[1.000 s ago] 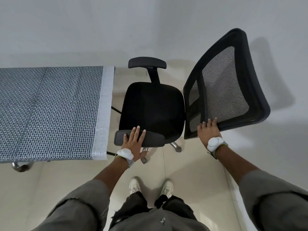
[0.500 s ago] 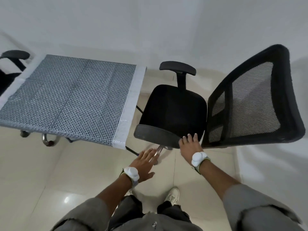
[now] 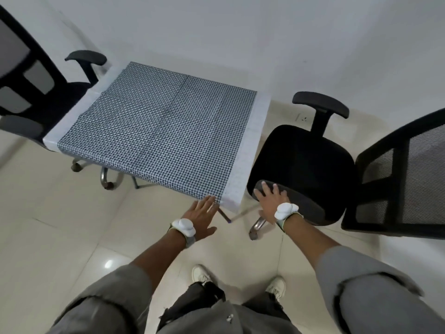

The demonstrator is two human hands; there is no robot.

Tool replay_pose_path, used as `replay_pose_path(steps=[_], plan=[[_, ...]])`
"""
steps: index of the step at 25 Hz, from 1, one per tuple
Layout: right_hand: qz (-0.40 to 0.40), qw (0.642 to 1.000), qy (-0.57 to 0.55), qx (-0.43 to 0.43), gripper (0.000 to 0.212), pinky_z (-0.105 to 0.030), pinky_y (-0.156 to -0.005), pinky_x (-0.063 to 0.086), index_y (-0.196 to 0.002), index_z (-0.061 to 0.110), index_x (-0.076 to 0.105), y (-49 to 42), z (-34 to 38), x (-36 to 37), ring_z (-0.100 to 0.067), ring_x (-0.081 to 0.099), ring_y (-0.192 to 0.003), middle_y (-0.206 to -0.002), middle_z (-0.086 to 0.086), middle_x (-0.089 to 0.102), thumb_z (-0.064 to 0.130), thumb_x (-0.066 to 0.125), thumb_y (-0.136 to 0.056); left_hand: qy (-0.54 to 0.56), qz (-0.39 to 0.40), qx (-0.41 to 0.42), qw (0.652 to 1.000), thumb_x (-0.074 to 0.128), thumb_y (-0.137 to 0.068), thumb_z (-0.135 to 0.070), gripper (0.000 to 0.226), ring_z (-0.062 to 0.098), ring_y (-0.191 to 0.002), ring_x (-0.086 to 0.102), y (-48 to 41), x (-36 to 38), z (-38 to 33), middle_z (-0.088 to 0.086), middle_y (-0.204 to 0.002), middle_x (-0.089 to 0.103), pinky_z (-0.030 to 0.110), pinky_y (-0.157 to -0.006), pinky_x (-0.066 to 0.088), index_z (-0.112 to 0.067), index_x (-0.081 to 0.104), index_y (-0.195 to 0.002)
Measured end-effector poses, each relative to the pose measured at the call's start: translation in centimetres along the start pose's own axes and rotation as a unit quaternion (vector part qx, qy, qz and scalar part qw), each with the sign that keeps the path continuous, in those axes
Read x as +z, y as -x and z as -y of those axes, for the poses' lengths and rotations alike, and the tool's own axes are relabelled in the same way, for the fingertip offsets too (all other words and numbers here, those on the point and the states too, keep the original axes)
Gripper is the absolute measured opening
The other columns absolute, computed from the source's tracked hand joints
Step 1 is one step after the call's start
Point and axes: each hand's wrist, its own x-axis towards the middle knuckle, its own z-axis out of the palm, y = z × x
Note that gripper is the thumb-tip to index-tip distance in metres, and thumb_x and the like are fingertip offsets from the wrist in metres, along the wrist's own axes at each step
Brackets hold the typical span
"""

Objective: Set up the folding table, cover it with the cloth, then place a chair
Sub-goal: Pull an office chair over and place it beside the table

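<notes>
- One folding table point(image 3: 254, 141) stands open on the pale tiled floor point(image 3: 60, 237), against the white wall point(image 3: 240, 32). A pale strip of it shows on each side of the cover.
- One cloth point(image 3: 154, 131), in a small dark-and-white check, lies flat over the tabletop. No writing can be read on it.
- Two black office chairs: the right chair point(image 3: 301, 165) stands just beside the table's right end, with its seat facing the table and its mesh back away from it. The left chair point(image 3: 48, 100) stands at the table's left end and is partly cut off by the frame.
- Two grey sleeves, rolled up on the forearms.
- Two hands: the right hand point(image 3: 271, 201) lies on the right chair's near armrest point(image 3: 296, 203), fingers spread flat on top rather than wrapped round it. The left hand point(image 3: 201, 214) is loose and holds nothing; its straight fingertips reach the cloth's near right corner, contact unclear.
- Two white wrist devices point(image 3: 184, 226), one on each wrist.
- Two white shoes point(image 3: 199, 273).
- One wall socket point(image 3: 302, 117), its markings too small to read.
</notes>
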Motion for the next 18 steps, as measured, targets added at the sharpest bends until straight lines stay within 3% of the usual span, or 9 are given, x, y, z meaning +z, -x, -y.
replay_pose_path(steps=[3, 10, 13, 16, 18], plan=[[0.036, 0.999, -0.033, 0.014, 0.084, -0.058, -0.111, 0.032, -0.160, 0.025, 0.005, -0.4, 1.6, 0.9, -0.047, -0.006, -0.149, -0.167, -0.005, -0.009, 0.049, 0.054, -0.096, 0.008, 0.028, -0.017, 0.999, 0.049, -0.096, -0.051, 0.086, 0.027, -0.154, -0.003, 1.3, 0.5, 5.1, 0.011, -0.166, -0.005, 0.047, -0.124, 0.010, -0.014, 0.004, -0.159], [0.036, 0.997, -0.052, 0.041, 0.089, -0.056, -0.114, 0.029, -0.160, 0.023, 0.003, 0.9, 2.1, 1.9, -0.044, -0.010, -0.150, -0.166, -0.004, -0.012, 0.050, 0.054, -0.092, 0.019, 0.035, -0.012, 0.999, 0.049, -0.096, -0.049, 0.085, 0.028, -0.154, -0.004, 0.5, 0.1, 8.9, 0.010, -0.166, -0.007, 0.047, -0.125, 0.009, -0.013, 0.005, -0.159], [0.036, 0.997, -0.039, 0.064, 0.080, -0.053, -0.109, 0.035, -0.157, 0.016, 0.017, 0.9, 2.8, 1.6, -0.045, 0.004, -0.149, -0.166, -0.010, 0.003, 0.046, 0.051, -0.092, 0.023, 0.024, 0.006, 0.999, 0.049, -0.097, -0.049, 0.083, 0.027, -0.154, -0.004, -0.8, -0.9, 9.1, 0.011, -0.166, -0.006, 0.047, -0.125, 0.009, -0.014, 0.006, -0.159], [-0.028, 0.997, 0.016, 0.069, 0.061, -0.051, -0.101, 0.039, -0.139, 0.013, 0.042, -0.3, 4.9, -0.3, -0.040, 0.036, -0.133, -0.147, -0.014, 0.040, 0.046, 0.052, -0.089, 0.030, 0.018, 0.013, 0.999, 0.051, -0.097, -0.048, 0.082, 0.027, -0.154, -0.005, -2.1, -1.9, 10.0, 0.010, -0.166, -0.006, 0.048, -0.125, 0.009, -0.015, 0.009, -0.159], [-0.086, 0.996, 0.007, 0.027, 0.054, -0.049, -0.097, 0.039, -0.134, 0.013, 0.045, -2.5, 7.2, -2.3, -0.036, 0.042, -0.126, -0.139, -0.012, 0.045, 0.042, 0.051, -0.089, 0.033, 0.019, 0.006, 0.999, 0.050, -0.097, -0.048, 0.082, 0.027, -0.154, -0.006, -3.1, -2.9, 11.7, 0.010, -0.166, -0.007, 0.049, -0.125, 0.007, -0.016, 0.007, -0.159]])
